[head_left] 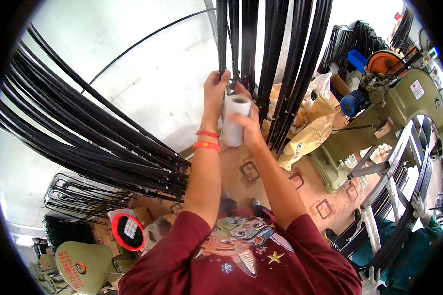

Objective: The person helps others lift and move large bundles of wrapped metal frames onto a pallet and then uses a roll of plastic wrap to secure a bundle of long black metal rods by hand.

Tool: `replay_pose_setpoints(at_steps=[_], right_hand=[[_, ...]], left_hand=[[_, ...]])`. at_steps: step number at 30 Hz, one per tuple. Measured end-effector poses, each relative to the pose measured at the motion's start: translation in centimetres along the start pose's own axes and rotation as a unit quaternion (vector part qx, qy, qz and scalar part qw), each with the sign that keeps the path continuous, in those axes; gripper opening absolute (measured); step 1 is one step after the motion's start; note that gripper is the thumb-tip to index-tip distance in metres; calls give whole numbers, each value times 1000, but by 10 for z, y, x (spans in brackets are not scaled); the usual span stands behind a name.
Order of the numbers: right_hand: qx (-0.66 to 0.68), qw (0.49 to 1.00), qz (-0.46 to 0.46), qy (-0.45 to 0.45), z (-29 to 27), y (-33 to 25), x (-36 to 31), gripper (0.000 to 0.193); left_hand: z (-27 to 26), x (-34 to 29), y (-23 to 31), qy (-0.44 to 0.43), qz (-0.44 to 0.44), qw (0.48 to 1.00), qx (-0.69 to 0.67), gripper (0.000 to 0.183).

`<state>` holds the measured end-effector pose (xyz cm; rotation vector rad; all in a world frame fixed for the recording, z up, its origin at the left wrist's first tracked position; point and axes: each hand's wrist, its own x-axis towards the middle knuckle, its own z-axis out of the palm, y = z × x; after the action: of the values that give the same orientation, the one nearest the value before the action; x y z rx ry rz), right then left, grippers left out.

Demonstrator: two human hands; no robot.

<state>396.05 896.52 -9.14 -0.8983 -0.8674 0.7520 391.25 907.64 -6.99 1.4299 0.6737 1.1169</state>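
My right hand (249, 122) is closed round a roll of clear plastic wrap (234, 132), which stands nearly upright with its hollow end facing me. Just left of it, my left hand (215, 91) has its fingers curled at the lower part of a bundle of long black metal tubes (249, 39). The thumb and fingers press against the slimmer tubes at the bundle's left side. Part of the bundle behind the roll is hidden, and so are some of my fingertips.
More black tubes (98, 142) lean along the left wall. On the right stands a green machine (379, 123) with a blue motor (354, 103); yellow sacks (312, 132) lie beside it. A red-rimmed bucket (142, 231) sits lower left. At the lower right, a gloved co-worker's hand (420, 206) touches black tubes.
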Motion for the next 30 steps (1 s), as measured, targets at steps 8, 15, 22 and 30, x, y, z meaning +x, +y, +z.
replay_pose_setpoints(at_steps=[8,15,22,30], right_hand=[[-54,994,86,-50,-5,-4,14,50],[88,966,232,76,13,-37,12,33],[31,973,217,71,8,-20,15,40],[-91,987,100,81,7,-18,-13,79]], left_hand=[[-25,6,4,-46,-68,996,-19,14],[-37,7,2,-136,-54,988,-57,28],[-34,13,-21,-162,-20,980,109,26],[-20,11,-32,-56,70,968,235,29]])
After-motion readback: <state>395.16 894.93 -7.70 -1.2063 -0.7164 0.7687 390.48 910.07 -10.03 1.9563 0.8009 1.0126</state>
